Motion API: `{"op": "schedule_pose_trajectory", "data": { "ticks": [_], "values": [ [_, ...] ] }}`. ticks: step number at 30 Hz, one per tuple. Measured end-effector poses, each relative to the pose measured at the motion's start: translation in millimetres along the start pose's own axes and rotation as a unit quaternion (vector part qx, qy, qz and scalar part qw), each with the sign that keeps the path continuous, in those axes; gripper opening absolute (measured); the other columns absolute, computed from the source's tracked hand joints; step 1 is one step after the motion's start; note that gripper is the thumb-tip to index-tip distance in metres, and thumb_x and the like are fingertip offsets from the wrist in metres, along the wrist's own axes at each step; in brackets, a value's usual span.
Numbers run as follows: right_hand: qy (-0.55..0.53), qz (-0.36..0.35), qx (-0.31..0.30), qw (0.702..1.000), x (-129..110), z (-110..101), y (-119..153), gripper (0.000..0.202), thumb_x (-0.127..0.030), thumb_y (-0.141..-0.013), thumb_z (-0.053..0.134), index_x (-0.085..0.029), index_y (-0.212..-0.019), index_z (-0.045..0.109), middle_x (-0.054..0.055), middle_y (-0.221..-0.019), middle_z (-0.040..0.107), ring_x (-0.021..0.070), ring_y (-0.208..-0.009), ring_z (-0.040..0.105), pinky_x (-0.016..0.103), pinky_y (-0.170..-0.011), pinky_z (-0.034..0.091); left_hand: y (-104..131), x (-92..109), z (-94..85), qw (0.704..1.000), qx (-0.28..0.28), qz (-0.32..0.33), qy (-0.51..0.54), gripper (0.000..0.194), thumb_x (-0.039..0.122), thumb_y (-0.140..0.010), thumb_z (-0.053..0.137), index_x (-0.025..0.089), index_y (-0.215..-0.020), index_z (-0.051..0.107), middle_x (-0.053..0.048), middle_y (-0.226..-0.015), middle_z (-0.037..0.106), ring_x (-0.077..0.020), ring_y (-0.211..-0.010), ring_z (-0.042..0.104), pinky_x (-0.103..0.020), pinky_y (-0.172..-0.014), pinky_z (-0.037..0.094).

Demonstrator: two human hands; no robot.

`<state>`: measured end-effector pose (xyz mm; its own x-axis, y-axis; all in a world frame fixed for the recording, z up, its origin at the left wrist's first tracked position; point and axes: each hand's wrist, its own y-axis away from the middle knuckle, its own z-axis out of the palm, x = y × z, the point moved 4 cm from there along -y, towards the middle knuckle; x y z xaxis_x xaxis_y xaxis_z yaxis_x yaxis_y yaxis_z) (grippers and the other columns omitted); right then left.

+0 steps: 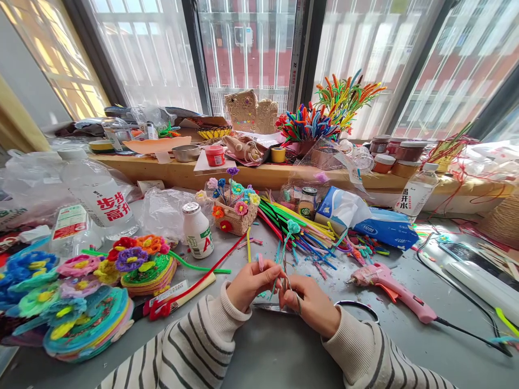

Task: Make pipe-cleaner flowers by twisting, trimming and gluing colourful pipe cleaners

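left hand point(252, 282) and right hand point(311, 303) close together, fingertips pinched, striped sleeves

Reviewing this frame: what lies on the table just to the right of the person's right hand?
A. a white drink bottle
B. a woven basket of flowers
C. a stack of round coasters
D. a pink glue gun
D: the pink glue gun lies on the grey table right of the right hand, its cord trailing off to the right; the other items sit left of or beyond the hands.
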<state>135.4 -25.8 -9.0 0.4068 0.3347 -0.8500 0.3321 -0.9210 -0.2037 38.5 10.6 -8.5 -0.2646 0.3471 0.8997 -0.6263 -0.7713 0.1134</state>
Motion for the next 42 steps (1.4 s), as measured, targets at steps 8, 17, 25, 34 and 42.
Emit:
{"op": "schedule_pose_trajectory", "data": {
  "ticks": [8, 17, 25, 34, 42],
  "values": [
    [0.029, 0.018, 0.052, 0.998, 0.7, -4.9, -1.1, 0.055, -0.067, -0.06, 0.029, -0.016, -0.04, 0.036, -0.002, -0.041, 0.035, 0.0089, -0.042, 0.032, 0.021, -0.041, 0.026, -0.2, -2.5, -1.4, 1.0, -0.004, -0.013, -0.007, 0.018, 0.028, -0.058, 0.06, 0.01, -0.057, 0.058, 0.001, -0.048, 0.055, -0.0057, -0.046, 0.048, -0.017, -0.045, 0.035],
    [0.043, 0.021, 0.085, 0.995, 7.9, -5.6, -1.4, 0.052, -0.059, -0.064, 0.036, -0.016, -0.036, 0.035, -0.003, -0.037, 0.033, 0.0073, -0.039, 0.031, 0.02, -0.041, 0.027, 0.5, 2.8, -1.5, 0.999, 0.05, 0.009, -0.007, 0.017, 0.024, -0.054, 0.063, 0.011, -0.054, 0.053, 0.004, -0.045, 0.052, -0.0043, -0.043, 0.045, -0.017, -0.046, 0.034],
    [0.004, -0.022, 0.023, 0.999, 0.0, -2.0, -0.1, 0.062, -0.064, -0.067, 0.017, -0.014, -0.052, 0.049, 0.0, -0.052, 0.042, 0.01, -0.051, 0.04, 0.021, -0.051, 0.033, -0.8, 1.8, -5.3, 0.997, 0.036, 0.04, -0.06, 0.015, 0.021, -0.059, 0.06, 0.011, -0.053, 0.05, 0.005, -0.044, 0.048, -0.0044, -0.043, 0.043, -0.018, -0.046, 0.032],
    [-0.031, -0.039, -0.002, 0.999, 0.1, 0.4, 0.0, 0.062, -0.065, -0.065, 0.016, -0.014, -0.054, 0.049, 0.002, -0.058, 0.046, 0.0112, -0.054, 0.042, 0.022, -0.052, 0.034, 0.8, 2.5, -0.2, 0.994, -0.013, 0.043, -0.098, 0.016, 0.023, -0.06, 0.058, 0.011, -0.054, 0.05, 0.003, -0.045, 0.052, -0.006, -0.044, 0.045, -0.02, -0.047, 0.032],
    [-0.012, 0.005, 0.046, 0.999, 1.8, -4.5, -0.9, 0.058, -0.069, -0.058, 0.029, -0.014, -0.045, 0.042, -0.002, -0.045, 0.033, 0.0082, -0.044, 0.03, 0.02, -0.042, 0.026, 1.3, 3.9, 0.9, 0.992, -0.002, 0.039, -0.12, 0.019, 0.025, -0.058, 0.06, 0.012, -0.051, 0.048, 0.004, -0.043, 0.048, -0.0055, -0.042, 0.043, -0.019, -0.044, 0.031]
  ]
}}
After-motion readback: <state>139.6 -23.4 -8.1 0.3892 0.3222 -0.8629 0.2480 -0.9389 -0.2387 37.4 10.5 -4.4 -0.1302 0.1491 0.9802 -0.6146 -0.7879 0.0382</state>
